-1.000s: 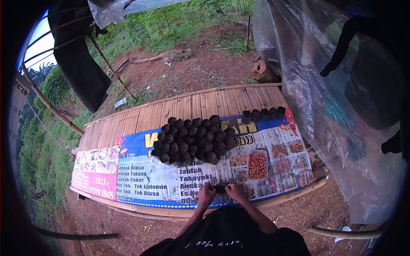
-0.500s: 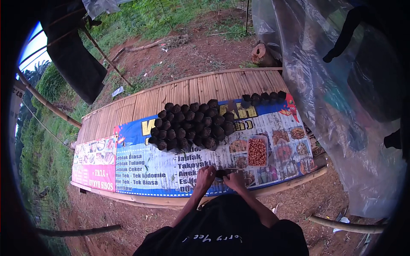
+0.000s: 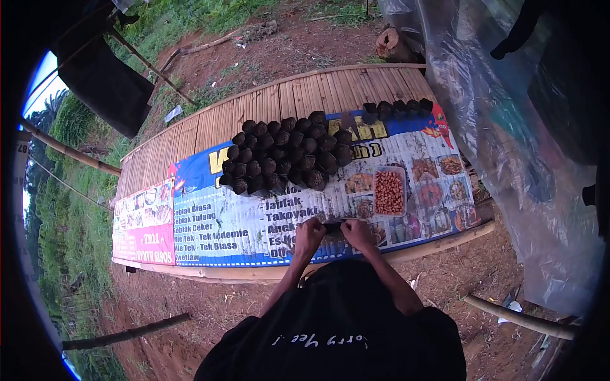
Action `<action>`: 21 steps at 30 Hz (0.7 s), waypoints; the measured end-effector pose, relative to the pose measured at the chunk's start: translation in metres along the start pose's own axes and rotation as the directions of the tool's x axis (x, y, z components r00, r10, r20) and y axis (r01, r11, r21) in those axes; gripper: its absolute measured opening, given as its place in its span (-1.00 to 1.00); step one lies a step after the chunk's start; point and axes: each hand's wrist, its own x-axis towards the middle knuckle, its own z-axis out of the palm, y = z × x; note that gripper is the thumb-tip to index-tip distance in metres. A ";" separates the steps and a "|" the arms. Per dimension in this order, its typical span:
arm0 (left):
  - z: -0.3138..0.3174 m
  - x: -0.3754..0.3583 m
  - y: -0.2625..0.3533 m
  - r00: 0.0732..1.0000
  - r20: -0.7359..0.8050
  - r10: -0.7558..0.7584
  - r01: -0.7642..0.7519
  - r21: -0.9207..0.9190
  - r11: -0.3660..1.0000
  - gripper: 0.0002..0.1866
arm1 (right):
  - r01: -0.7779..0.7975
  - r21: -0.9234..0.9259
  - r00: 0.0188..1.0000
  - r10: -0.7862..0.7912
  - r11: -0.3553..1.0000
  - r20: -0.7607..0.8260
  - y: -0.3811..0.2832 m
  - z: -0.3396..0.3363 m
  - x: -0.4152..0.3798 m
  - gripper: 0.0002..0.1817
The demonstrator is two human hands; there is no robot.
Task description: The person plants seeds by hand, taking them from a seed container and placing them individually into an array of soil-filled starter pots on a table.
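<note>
Small, flat, black plastic-looking pouch (image 3: 332, 227), near edge of the tan bamboo table (image 3: 254, 105): my left hand (image 3: 309, 235) and right hand (image 3: 357, 233) pinch its ends; I'd expect it light, limp, tearable, best held by its rim.

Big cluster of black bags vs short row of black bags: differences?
Count: the big cluster has many bags packed several deep; the short row has only a few, in a single line.
Place: the big cluster sits near the banner's middle, the short row by its far right corner.
Shared: both are dark.
</note>
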 end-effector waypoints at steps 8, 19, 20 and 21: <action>0.003 -0.006 -0.003 0.999 0.010 -0.053 0.053 0.038 0.998 -0.84 | -0.034 0.005 0.998 0.034 0.999 0.059 -0.012 -0.014 -0.002 -0.66; -0.001 -0.016 0.000 1.000 0.009 -0.010 0.010 0.022 1.000 -0.83 | 0.027 0.020 1.000 -0.027 0.999 0.011 -0.011 -0.018 -0.010 -0.63; -0.001 -0.015 0.003 1.000 -0.015 -0.010 0.010 0.006 1.000 -0.81 | 0.054 0.027 0.997 -0.052 0.998 -0.049 -0.016 -0.020 -0.010 -0.61; 0.000 -0.014 0.003 1.000 -0.015 -0.008 0.008 0.004 1.000 -0.81 | 0.081 0.030 0.991 -0.078 0.996 -0.110 -0.018 -0.022 -0.010 -0.60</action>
